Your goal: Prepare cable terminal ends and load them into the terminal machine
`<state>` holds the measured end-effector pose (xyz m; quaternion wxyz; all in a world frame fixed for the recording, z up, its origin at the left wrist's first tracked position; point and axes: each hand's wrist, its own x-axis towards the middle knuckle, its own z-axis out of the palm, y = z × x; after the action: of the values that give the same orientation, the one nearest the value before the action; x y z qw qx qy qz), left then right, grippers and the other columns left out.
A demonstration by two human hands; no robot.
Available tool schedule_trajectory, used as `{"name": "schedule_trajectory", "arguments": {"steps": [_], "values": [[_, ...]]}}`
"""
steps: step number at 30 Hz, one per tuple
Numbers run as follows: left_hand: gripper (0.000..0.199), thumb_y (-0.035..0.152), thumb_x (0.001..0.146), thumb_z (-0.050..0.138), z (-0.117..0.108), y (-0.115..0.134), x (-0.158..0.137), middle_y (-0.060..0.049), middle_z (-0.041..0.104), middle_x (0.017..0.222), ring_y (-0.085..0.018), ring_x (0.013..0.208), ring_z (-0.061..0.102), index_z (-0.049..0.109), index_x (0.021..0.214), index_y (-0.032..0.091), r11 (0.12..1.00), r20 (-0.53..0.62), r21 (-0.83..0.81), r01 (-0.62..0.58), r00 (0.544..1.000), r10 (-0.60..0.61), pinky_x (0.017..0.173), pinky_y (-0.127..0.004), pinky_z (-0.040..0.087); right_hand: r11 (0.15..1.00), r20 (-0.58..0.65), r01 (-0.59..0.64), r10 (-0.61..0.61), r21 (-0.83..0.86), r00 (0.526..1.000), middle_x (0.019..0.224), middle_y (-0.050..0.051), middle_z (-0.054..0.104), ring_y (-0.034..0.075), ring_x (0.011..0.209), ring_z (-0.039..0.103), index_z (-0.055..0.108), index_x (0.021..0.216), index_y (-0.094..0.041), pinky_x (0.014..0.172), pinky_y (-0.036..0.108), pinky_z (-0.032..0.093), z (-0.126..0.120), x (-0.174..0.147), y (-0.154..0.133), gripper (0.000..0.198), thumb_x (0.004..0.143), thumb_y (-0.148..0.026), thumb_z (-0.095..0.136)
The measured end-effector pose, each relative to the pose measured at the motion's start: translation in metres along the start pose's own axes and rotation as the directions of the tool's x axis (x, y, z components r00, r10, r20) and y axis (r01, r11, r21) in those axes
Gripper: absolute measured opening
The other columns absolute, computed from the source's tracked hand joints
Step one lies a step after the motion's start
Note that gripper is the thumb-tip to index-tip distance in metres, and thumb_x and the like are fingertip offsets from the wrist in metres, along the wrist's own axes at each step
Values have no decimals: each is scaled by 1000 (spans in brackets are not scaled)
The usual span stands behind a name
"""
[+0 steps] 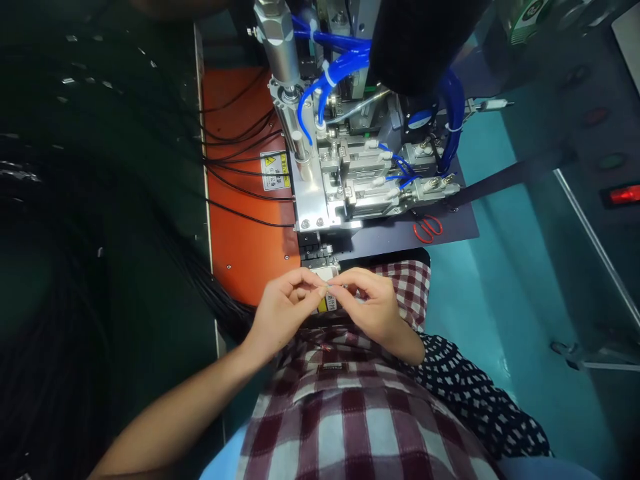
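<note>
My left hand (286,305) and my right hand (369,303) meet fingertip to fingertip just in front of the machine (320,193). On each hand, thumb and forefinger are pinched together. Something very small sits between the fingertips, too small to name. Beneath the fingers lies a label (327,303) with yellow and white areas and dark characters. Small black metal blocks (315,253) at the machine's near end are just beyond my fingertips.
Black cables (245,167) run across an orange plate (240,247) to the machine. A bundle of dark wires (215,293) hangs at the left. Blue air tubes (345,63) loop above. Red-handled scissors (428,229) lie on the dark plate at the right. A checked apron (360,413) covers my lap.
</note>
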<state>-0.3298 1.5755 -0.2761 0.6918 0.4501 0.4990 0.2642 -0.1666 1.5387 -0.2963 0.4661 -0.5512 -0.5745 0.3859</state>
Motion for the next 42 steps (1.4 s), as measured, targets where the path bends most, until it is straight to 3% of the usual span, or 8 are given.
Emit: {"name": "schedule_trajectory", "arguments": {"steps": [6, 9, 14, 20, 25, 29, 36, 42], "values": [[9, 22, 83, 67, 0, -2, 0, 0, 59, 74, -8, 65, 52, 65, 78, 14, 971, -15, 168, -170, 984, 175, 59, -19, 42, 996, 77, 57, -52, -75, 996, 77, 3, 67, 16, 71, 59, 64, 77, -18, 68, 31, 47, -7, 6, -2, 15, 91, -17, 58], [6, 19, 86, 65, -1, -6, 0, -1, 59, 80, -11, 73, 54, 67, 81, 16, 906, -22, 282, -315, 942, 335, 63, -22, 42, 991, 112, -111, 101, 80, 988, 74, 2, 63, 14, 67, 56, 63, 76, -18, 62, 28, 46, -7, 11, 0, 15, 90, -22, 60], [8, 13, 87, 63, -2, -14, 5, -1, 61, 81, -12, 78, 56, 67, 84, 17, 818, 15, 292, -496, 857, 514, 69, -24, 45, 838, 254, -394, 315, 378, 914, 66, -1, 56, 9, 52, 46, 60, 74, -17, 48, 23, 38, -4, 15, 12, 22, 84, -35, 66], [6, 16, 89, 62, -6, -7, 12, -3, 62, 86, -13, 78, 59, 67, 92, 17, 787, 46, 454, -417, 893, 447, 66, -24, 47, 897, 165, -329, 292, 295, 942, 69, 0, 59, 11, 61, 51, 61, 73, -16, 57, 24, 42, -13, 21, 17, 18, 85, -29, 65], [13, 8, 91, 55, -20, -3, 28, -5, 61, 89, -14, 84, 59, 66, 95, 13, 496, 136, 702, -511, 780, 611, 77, -26, 49, 936, 120, -289, 269, 201, 955, 69, 1, 62, 13, 62, 54, 62, 73, -17, 58, 26, 45, -16, 45, 38, 16, 84, -29, 65], [23, 5, 91, 52, -30, -12, 41, -7, 57, 90, -14, 82, 58, 68, 105, 11, 374, 231, 748, -549, 743, 628, 73, -25, 50, 931, 155, -312, 285, 191, 946, 68, 2, 63, 14, 60, 55, 63, 73, -18, 55, 26, 45, -10, 55, 53, 17, 84, -31, 64], [30, 11, 93, 48, -36, -17, 45, -5, 48, 87, -15, 78, 55, 70, 113, 14, 274, 306, 787, -554, 734, 607, 65, -25, 50, 935, 151, -333, 314, 119, 937, 68, 1, 63, 13, 59, 54, 61, 74, -17, 55, 25, 45, -6, 55, 54, 20, 85, -34, 63], [34, 14, 93, 47, -37, -18, 45, -4, 47, 89, -15, 79, 55, 69, 118, 21, 252, 296, 829, -499, 774, 560, 64, -25, 50, 931, 135, -346, 330, 119, 934, 68, 0, 61, 12, 59, 52, 59, 74, -17, 55, 25, 43, -5, 54, 53, 21, 86, -34, 62]]}}
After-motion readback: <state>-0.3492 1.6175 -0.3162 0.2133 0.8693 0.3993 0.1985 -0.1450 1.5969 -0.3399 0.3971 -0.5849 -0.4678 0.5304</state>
